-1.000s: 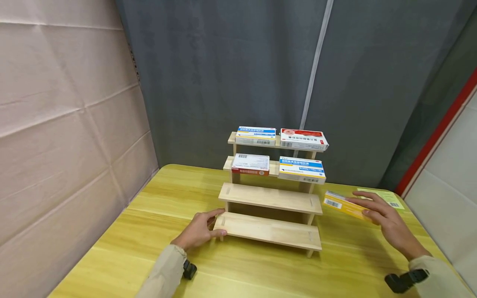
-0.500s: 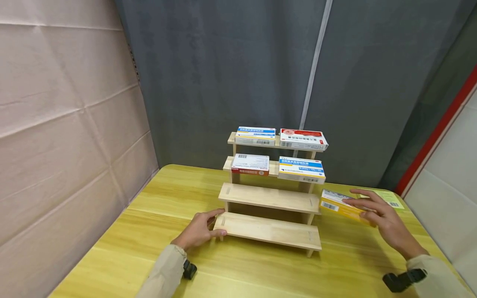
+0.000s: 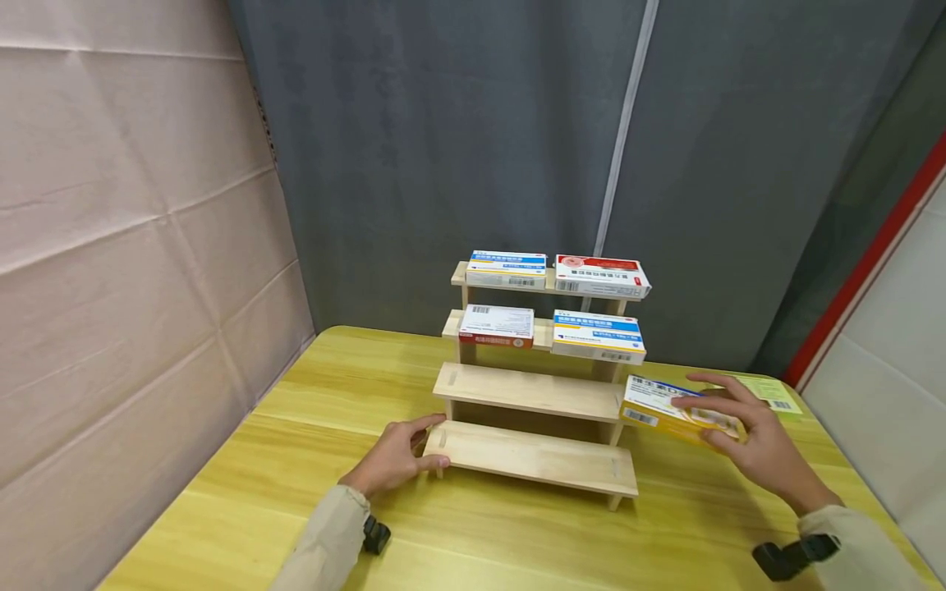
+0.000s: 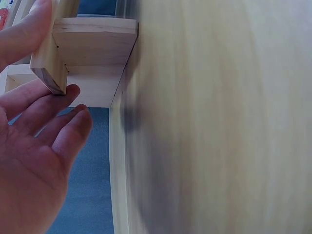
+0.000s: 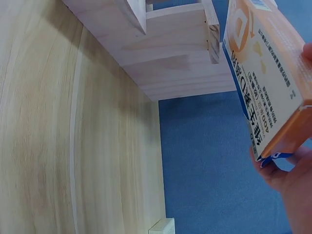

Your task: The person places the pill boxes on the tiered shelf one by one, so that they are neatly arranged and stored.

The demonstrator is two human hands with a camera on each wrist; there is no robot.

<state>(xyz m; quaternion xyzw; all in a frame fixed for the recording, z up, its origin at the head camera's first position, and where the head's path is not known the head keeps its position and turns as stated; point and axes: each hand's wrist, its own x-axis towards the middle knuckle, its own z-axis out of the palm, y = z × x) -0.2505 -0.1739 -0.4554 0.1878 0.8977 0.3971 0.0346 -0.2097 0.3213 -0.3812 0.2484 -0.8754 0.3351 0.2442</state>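
Observation:
A wooden four-step display rack [image 3: 535, 390] stands on the table. My left hand [image 3: 395, 455] grips the left end of its lowest step; in the left wrist view the thumb and fingers of that hand [image 4: 36, 165] lie on either side of the board. Beside the rack's right side, my right hand [image 3: 761, 443] holds a yellow and white medicine box [image 3: 650, 400] between thumb and fingers. The box's left end overlaps the right end of the second step from the bottom. Close up in the right wrist view, the box [image 5: 263, 73] is tilted, its printed white face showing.
On the top step lie a blue-and-white box [image 3: 507, 269] and a red-and-white box [image 3: 602, 276]. Below them are a white box with a red side [image 3: 497, 326] and another blue-and-white box [image 3: 597, 336]. A yellow-green box [image 3: 779, 396] lies behind my right hand. Grey curtain [image 3: 443, 164] hangs behind the table.
My right hand has moved left with the medicine box, up to the rack's right end. The box has tilted so more of its white face shows. My left hand has stayed put.

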